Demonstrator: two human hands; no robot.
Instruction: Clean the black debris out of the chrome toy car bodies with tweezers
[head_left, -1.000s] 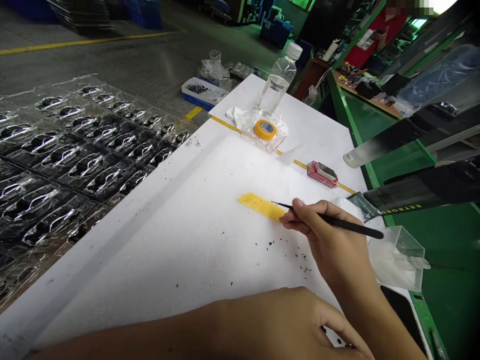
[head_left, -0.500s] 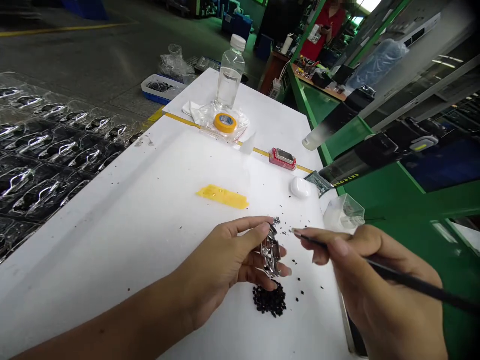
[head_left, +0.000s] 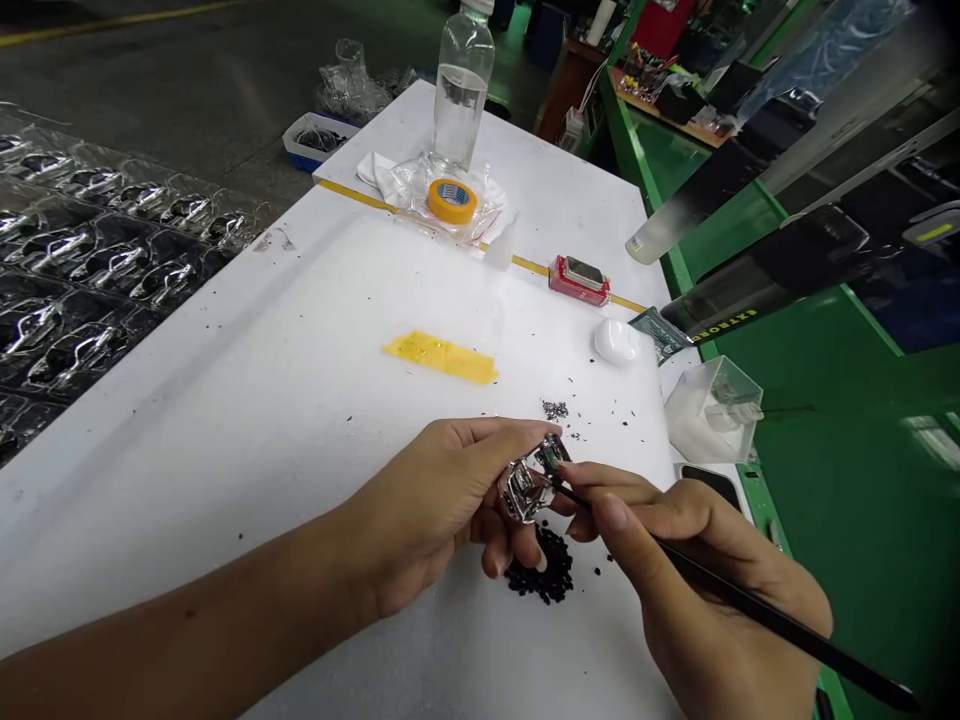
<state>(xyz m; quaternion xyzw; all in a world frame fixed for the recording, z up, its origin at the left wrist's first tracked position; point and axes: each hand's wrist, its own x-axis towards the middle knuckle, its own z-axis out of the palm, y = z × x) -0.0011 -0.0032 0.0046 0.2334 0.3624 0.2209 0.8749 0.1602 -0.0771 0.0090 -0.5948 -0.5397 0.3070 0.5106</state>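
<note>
A chrome-plated model car body [head_left: 529, 488] is held in the left hand [head_left: 427, 500], on the near side of the yellow adhesive strip [head_left: 442, 357] and above the white tabletop [head_left: 225, 400], with no contact with the tabletop observed. The car body is clenched by the fingers [head_left: 510, 435] of the left hand, which are curled around it. A slim black-handled pick [head_left: 750, 610] is grasped in the right hand [head_left: 675, 545] by the thumb and fingers [head_left: 600, 485], pen-fashion. The tip of the pick is brought to the car body, and contact appears to be made, though the exact point is hidden by the fingers.

A heap of black granules [head_left: 541, 570] is seen on the tabletop directly beneath the hands, nearer the person than the yellow adhesive strip. A small patch of grey metallic flecks [head_left: 555, 408] is noted to the right of the strip, and loose black specks are scattered around it.

Beyond the strip are placed a roll of yellow tape [head_left: 453, 201] on clear plastic film and a water bottle [head_left: 461, 90]. A red-cased item [head_left: 579, 280] is positioned farther right, and a white rounded object [head_left: 616, 341] and a clear plastic box [head_left: 712, 410] are located right of the strip, near the tabletop edge. Clear blister trays [head_left: 97, 260] holding car-shaped parts are stacked to the left of the strip, beyond the tabletop.
</note>
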